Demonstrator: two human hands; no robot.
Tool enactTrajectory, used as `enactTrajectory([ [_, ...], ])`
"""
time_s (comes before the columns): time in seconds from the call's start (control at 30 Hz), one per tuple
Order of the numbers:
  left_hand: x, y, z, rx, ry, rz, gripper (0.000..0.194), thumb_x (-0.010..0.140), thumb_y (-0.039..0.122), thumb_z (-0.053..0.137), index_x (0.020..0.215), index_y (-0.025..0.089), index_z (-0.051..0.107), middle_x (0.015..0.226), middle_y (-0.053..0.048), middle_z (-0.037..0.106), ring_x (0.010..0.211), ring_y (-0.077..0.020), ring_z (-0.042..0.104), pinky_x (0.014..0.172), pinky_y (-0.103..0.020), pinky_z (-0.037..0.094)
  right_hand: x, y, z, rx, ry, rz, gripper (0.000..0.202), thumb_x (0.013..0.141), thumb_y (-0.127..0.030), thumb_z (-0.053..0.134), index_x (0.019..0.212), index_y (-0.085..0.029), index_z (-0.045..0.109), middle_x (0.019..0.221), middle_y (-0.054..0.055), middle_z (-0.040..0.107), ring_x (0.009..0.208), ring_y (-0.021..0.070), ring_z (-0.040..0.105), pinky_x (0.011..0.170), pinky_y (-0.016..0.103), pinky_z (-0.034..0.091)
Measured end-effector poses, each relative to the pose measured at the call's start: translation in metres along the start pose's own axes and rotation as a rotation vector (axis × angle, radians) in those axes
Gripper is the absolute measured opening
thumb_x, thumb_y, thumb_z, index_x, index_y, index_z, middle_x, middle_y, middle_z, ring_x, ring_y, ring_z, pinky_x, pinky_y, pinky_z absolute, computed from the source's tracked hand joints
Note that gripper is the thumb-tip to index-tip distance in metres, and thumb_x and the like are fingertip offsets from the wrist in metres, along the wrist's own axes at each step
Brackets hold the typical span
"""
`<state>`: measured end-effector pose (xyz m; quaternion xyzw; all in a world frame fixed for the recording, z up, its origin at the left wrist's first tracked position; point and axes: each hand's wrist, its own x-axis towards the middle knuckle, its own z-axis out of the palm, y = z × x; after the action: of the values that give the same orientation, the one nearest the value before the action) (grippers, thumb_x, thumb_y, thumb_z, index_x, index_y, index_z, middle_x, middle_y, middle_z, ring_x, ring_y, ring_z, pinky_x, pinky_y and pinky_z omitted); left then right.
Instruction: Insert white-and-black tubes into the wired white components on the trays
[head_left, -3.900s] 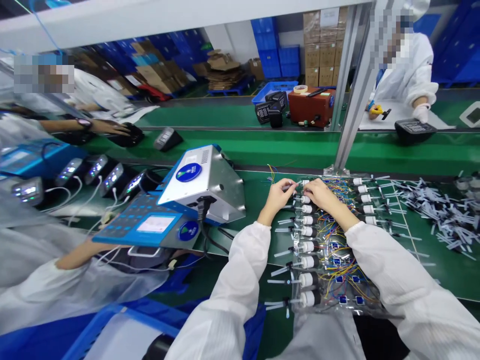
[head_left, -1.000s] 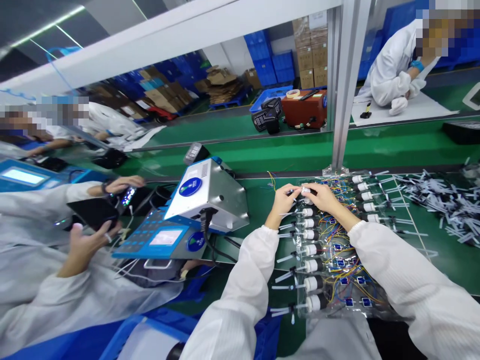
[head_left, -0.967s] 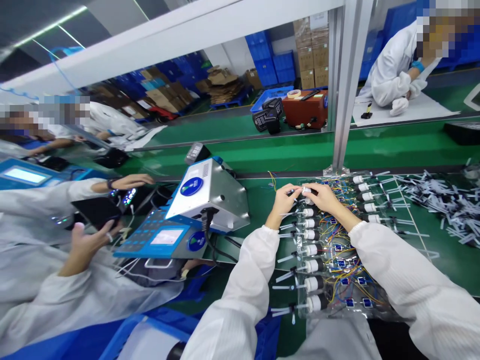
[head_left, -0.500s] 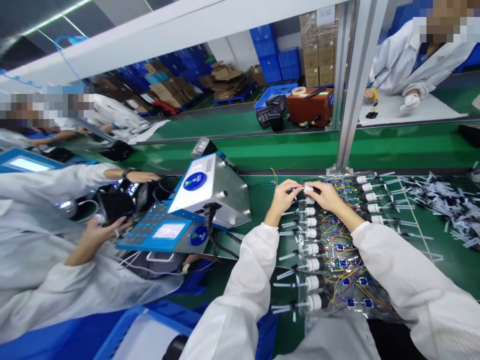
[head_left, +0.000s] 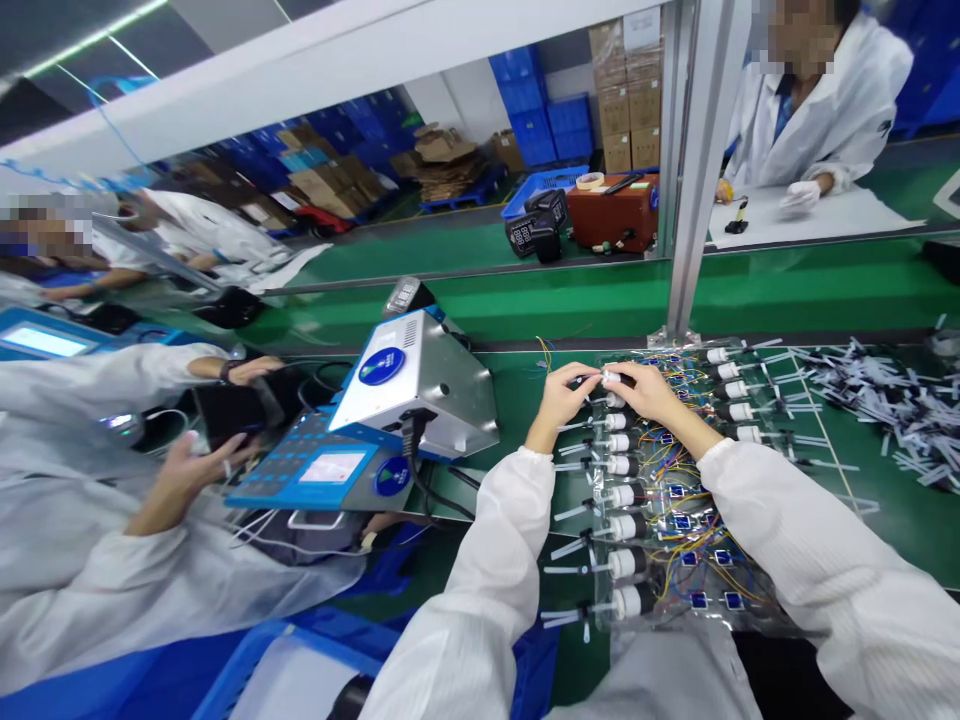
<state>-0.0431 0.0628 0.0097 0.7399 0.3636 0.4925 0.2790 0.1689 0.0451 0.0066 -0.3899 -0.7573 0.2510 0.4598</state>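
Fingers (head_left: 628, 371) on left hand (head_left: 561, 396) and right hand (head_left: 652, 392) still pinch one white piece (head_left: 611, 377) by the tabletop's (head_left: 517, 395) far edge, maybe unfinished.

You have bright, even light, with a glowing strip (head_left: 97, 40) overhead at top left. Your film (head_left: 757, 615) throws small glints and the metal machine (head_left: 457, 405) carries a soft sheen; shadows are faint. Toward the left edge, a co-worker's sleeve (head_left: 97, 380) smears and stretches. Your left hand (head_left: 562, 393) and right hand (head_left: 643, 391) read crisper, though the white part (head_left: 611, 377) between them is too small to resolve.
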Motion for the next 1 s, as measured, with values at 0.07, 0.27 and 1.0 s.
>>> enactTrajectory([
  [0.07, 0.002, 0.000, -0.002, 0.015, 0.004, 0.037, 0.015, 0.092, 0.034, 0.075, 0.092, 0.020, 0.080, 0.092, -0.008, 0.077, 0.086, -0.0199, 0.071, 0.081, -0.035, 0.056, 0.000, 0.000, 0.000, 0.003, 0.003, -0.003, 0.029, 0.096, -0.034, 0.069, 0.121, -0.022, 0.076, 0.119, 0.009, 0.078, 0.108, 0.0251, 0.074, 0.099, 0.038, 0.056],
  [0.27, 0.003, 0.000, -0.005, 0.040, 0.009, 0.119, 0.012, 0.091, 0.031, 0.077, 0.093, 0.020, 0.081, 0.090, -0.007, 0.076, 0.085, -0.0190, 0.070, 0.079, -0.034, 0.056, 0.000, -0.001, 0.000, 0.004, -0.001, -0.005, 0.028, 0.096, -0.033, 0.069, 0.122, -0.023, 0.076, 0.120, 0.008, 0.078, 0.109, 0.0243, 0.074, 0.100, 0.037, 0.056],
  [1.0, -0.002, -0.005, 0.008, -0.037, 0.017, -0.014, 0.013, 0.090, 0.032, 0.077, 0.087, 0.020, 0.081, 0.086, -0.007, 0.076, 0.081, -0.0190, 0.070, 0.078, -0.034, 0.055, 0.000, -0.003, -0.002, 0.028, -0.001, 0.039, 0.027, 0.094, -0.030, 0.069, 0.118, -0.023, 0.079, 0.118, 0.008, 0.079, 0.109, 0.0251, 0.075, 0.099, 0.037, 0.057],
])
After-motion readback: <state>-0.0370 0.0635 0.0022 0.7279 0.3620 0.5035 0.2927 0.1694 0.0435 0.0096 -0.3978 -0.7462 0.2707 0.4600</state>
